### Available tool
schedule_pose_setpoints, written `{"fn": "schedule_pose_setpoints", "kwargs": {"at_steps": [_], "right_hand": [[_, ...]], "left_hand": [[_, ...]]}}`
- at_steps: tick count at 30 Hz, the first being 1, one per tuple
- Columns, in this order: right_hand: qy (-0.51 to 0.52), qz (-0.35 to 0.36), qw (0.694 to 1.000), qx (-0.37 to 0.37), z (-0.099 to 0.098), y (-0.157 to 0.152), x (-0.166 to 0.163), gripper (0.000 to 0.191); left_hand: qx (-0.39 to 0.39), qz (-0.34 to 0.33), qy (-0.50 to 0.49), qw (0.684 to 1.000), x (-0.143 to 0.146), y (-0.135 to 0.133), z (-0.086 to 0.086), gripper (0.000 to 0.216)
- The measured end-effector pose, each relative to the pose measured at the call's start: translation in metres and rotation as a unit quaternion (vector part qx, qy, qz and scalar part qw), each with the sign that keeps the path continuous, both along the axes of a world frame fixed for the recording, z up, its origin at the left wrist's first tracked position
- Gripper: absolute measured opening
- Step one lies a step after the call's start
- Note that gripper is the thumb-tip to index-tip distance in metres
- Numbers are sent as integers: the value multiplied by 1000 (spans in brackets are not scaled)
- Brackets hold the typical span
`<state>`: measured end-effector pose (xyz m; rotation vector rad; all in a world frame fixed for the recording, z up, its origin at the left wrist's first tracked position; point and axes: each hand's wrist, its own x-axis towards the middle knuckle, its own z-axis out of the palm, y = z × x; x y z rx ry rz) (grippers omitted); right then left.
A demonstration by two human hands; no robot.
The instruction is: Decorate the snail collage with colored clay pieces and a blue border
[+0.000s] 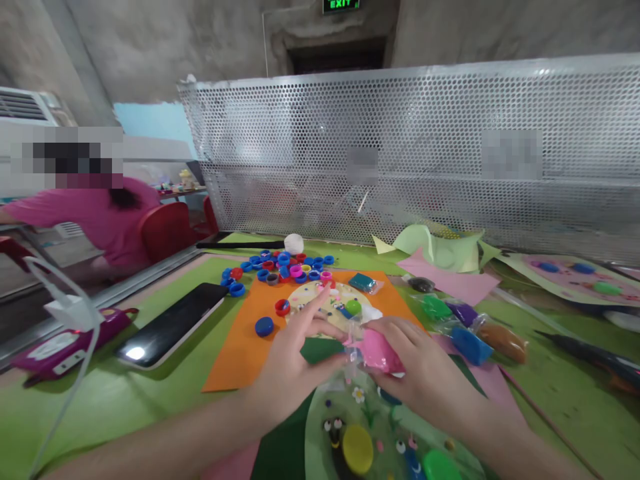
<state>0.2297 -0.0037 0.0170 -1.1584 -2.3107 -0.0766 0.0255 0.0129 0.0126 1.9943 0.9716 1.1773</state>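
Observation:
My right hand point(415, 360) is closed around a clear plastic packet of pink modelling clay point(381, 351). My left hand point(295, 353) pinches the packet's left end between thumb and fingers, its index finger raised; the exact contact is partly blurred. Under the hands lies a pale green round board point(320, 440) with clay figures, a white flower and a yellow disc point(358, 449). Just beyond, a cream round board point(300, 294) with small clay shapes rests on orange paper point(235, 353). A teal clay packet point(365, 283) lies at that paper's far edge.
Many coloured bottle caps point(285, 267) lie at the back. A phone point(175, 323) and a purple power strip point(75, 347) are left. Wrapped clay packets point(470, 343) and a dark pen-like tool point(590, 353) are right. Behind stands a perforated metal screen point(400, 153). A person in pink point(95, 220) sits left.

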Motion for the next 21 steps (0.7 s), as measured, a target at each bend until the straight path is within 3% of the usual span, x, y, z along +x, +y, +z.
{"fn": "schedule_pose_setpoints", "kwargs": {"at_steps": [6, 11, 16, 21], "right_hand": [[11, 36, 999, -15, 1, -5, -2, 41], [68, 35, 981, -179, 8, -9, 1, 62], [162, -7, 930, -329, 13, -5, -1, 30], [280, -118, 895, -327, 18, 7, 10, 42]], "left_hand": [[-47, -4, -6, 999, 3, -4, 1, 73], [-63, 1, 6, 998, 2, -6, -2, 77], [-84, -3, 16, 996, 3, -4, 1, 82], [-136, 121, -94, 979, -5, 19, 18, 73]]}}
